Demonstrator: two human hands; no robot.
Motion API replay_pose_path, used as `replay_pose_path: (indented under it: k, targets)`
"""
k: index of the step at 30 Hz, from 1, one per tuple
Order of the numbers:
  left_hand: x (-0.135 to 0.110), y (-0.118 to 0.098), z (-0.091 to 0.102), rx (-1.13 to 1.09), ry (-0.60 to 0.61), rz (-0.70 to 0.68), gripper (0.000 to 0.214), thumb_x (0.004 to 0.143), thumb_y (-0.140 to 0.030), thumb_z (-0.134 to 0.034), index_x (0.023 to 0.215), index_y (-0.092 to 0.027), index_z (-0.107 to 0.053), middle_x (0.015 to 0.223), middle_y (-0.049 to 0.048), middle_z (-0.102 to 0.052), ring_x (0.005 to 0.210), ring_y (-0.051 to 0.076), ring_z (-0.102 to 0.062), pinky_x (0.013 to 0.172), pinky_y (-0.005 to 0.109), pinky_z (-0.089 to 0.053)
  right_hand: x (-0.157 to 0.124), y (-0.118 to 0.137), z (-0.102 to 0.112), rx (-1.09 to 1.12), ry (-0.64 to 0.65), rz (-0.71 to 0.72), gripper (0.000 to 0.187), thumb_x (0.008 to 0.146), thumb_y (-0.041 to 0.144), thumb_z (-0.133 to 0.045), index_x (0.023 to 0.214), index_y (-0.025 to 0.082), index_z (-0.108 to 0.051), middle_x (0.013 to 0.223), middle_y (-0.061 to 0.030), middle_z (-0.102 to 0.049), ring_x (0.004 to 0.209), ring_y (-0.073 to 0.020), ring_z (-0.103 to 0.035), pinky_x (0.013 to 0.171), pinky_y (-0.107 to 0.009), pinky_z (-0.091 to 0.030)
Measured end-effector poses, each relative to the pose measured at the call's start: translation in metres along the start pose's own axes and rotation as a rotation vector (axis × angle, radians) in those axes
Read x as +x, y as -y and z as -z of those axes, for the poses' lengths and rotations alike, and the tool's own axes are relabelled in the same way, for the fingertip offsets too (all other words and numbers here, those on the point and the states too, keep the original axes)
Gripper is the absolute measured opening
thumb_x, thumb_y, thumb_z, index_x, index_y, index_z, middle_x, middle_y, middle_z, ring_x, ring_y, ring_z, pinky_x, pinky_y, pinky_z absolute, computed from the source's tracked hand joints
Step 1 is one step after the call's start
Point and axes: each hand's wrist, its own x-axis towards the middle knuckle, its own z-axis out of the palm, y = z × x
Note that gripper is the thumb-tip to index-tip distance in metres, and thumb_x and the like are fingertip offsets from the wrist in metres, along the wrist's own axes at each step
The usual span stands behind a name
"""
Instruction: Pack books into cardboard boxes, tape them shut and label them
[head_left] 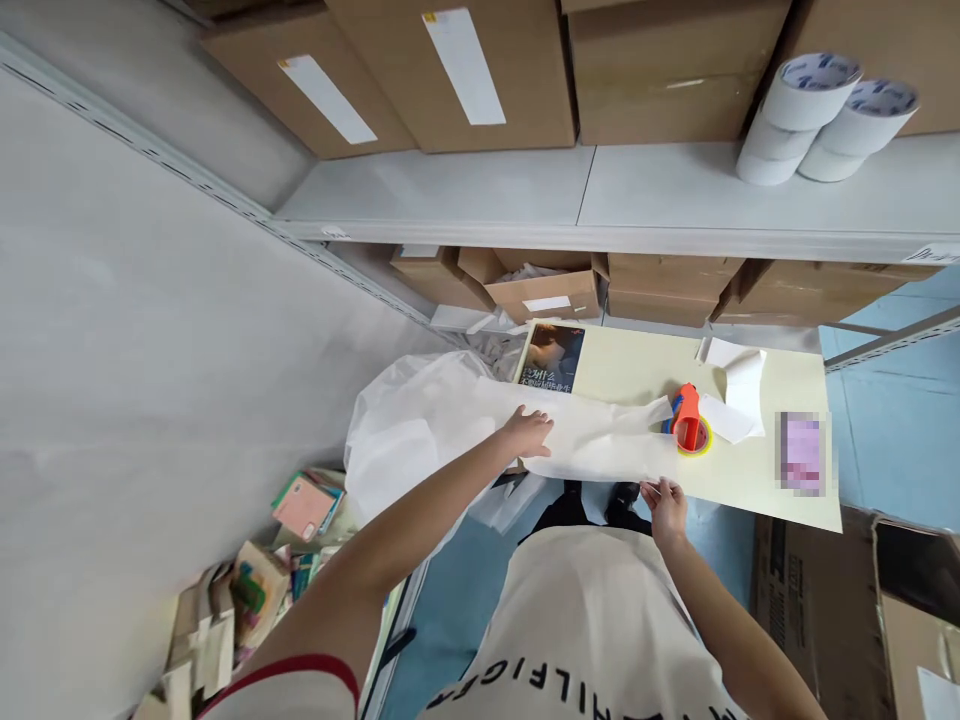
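Observation:
A long, thin white wrapping sheet (592, 440) lies across the cream tabletop (637, 360), with its bulky end bunched over the left side. My left hand (529, 432) rests on this sheet with the fingers spread. At the sheet's near right edge, the fingertips of my right hand (666, 505) are pinched together on it. An orange tape dispenser (686, 418) with yellow-edged tape stands just beyond the sheet's right end. Behind the sheet on the left lies a dark-covered book (553, 358), its lower edge close to the sheet.
White paper pieces (739, 400) and a blurred pink item (802, 453) lie on the table's right. Shelves (450, 195) behind carry cardboard boxes (667, 80) and white tape rolls (795, 120). Books (304, 505) are piled at lower left; a carton (814, 590) stands at lower right.

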Motion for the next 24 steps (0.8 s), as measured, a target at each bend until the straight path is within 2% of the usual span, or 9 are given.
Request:
replay_pose_path:
  k: [3, 7, 10, 12, 14, 16, 19, 22, 24]
  targets:
    - [0.011, 0.006, -0.038, 0.005, 0.051, 0.022, 0.071, 0.07, -0.038, -0.081, 0.135, -0.019, -0.058, 0.151, 0.0206, -0.047, 0.14, 0.036, -0.041, 0.116, 0.054, -0.022, 0.008, -0.01, 0.011, -0.108, -0.03, -0.003, 0.042, 0.072, 0.059, -0.067, 0.082, 0.024, -0.046, 0.076, 0.001, -0.066, 0.072, -0.0189, -0.073, 0.069, -0.034, -0.063]
    - [0.02, 0.018, -0.073, -0.012, 0.059, 0.073, 0.073, 0.078, -0.037, -0.073, 0.144, -0.02, -0.049, 0.158, 0.0224, -0.034, 0.147, 0.039, -0.029, 0.115, 0.06, -0.021, 0.0, -0.015, 0.036, -0.289, -0.151, 0.072, 0.053, 0.072, 0.05, -0.069, 0.112, 0.024, -0.049, 0.113, -0.0093, -0.061, 0.099, -0.0281, -0.069, 0.086, -0.052, -0.059]
    - [0.027, 0.016, -0.086, -0.05, -0.034, 0.037, 0.073, 0.086, -0.04, -0.063, 0.151, -0.017, -0.039, 0.164, 0.0222, -0.02, 0.151, 0.038, -0.019, 0.117, 0.059, -0.02, -0.013, -0.012, 0.042, -0.611, -0.109, 0.42, 0.063, 0.082, 0.042, -0.061, 0.138, 0.02, -0.04, 0.139, -0.0175, -0.045, 0.131, -0.0339, -0.048, 0.106, -0.06, -0.044]
    - [0.032, 0.01, -0.091, -0.088, -0.112, -0.005, 0.076, 0.088, -0.04, -0.06, 0.154, -0.017, -0.032, 0.166, 0.0199, -0.012, 0.153, 0.037, -0.013, 0.118, 0.057, -0.018, -0.014, -0.008, 0.028, -0.901, 0.057, 0.717, 0.06, 0.091, 0.037, -0.048, 0.146, 0.017, -0.034, 0.147, -0.0202, -0.039, 0.141, -0.0336, -0.037, 0.112, -0.061, -0.036]
    - [0.038, 0.005, -0.097, -0.134, -0.131, -0.012, 0.081, 0.087, -0.041, -0.061, 0.157, -0.019, -0.027, 0.167, 0.0178, -0.006, 0.153, 0.038, -0.007, 0.119, 0.059, -0.015, -0.004, -0.002, 0.002, -1.137, 0.228, 0.861, 0.06, 0.095, 0.032, -0.042, 0.151, 0.015, -0.03, 0.153, -0.0206, -0.034, 0.147, -0.0326, -0.029, 0.115, -0.058, -0.032]
    - [0.042, 0.003, -0.104, -0.19, -0.093, 0.043, 0.086, 0.086, -0.043, -0.062, 0.158, -0.021, -0.022, 0.167, 0.0172, -0.002, 0.153, 0.04, -0.003, 0.117, 0.064, -0.014, 0.013, 0.004, -0.027, -1.34, 0.329, 0.831, 0.064, 0.094, 0.032, -0.044, 0.153, 0.015, -0.028, 0.159, -0.0199, -0.028, 0.151, -0.033, -0.02, 0.118, -0.055, -0.028]
    - [0.043, 0.005, -0.115, -0.264, -0.052, 0.127, 0.09, 0.085, -0.049, -0.062, 0.159, -0.022, -0.018, 0.167, 0.017, 0.002, 0.152, 0.044, 0.001, 0.113, 0.071, -0.015, 0.037, 0.013, -0.056, -1.57, 0.359, 0.683, 0.069, 0.092, 0.034, -0.047, 0.155, 0.015, -0.026, 0.164, -0.0191, -0.022, 0.153, -0.0342, -0.015, 0.119, -0.055, -0.023]
    - [0.038, 0.011, -0.121, -0.33, -0.086, 0.185, 0.092, 0.084, -0.056, -0.06, 0.159, -0.024, -0.018, 0.167, 0.0179, -0.002, 0.151, 0.048, -0.001, 0.109, 0.074, -0.018, 0.046, 0.017, -0.062, -1.69, 0.351, 0.615, 0.071, 0.091, 0.035, -0.049, 0.156, 0.016, -0.025, 0.165, -0.0181, -0.021, 0.153, -0.0331, -0.016, 0.119, -0.052, -0.02]
    - [0.034, 0.015, -0.12, -0.367, -0.096, 0.224, 0.09, 0.085, -0.059, -0.057, 0.159, -0.024, -0.02, 0.165, 0.021, -0.015, 0.149, 0.049, -0.012, 0.109, 0.074, -0.019, 0.043, 0.019, -0.059, -1.736, 0.336, 0.595, 0.072, 0.091, 0.034, -0.051, 0.156, 0.018, -0.025, 0.165, -0.0163, -0.021, 0.152, -0.0329, -0.018, 0.119, -0.051, -0.02]
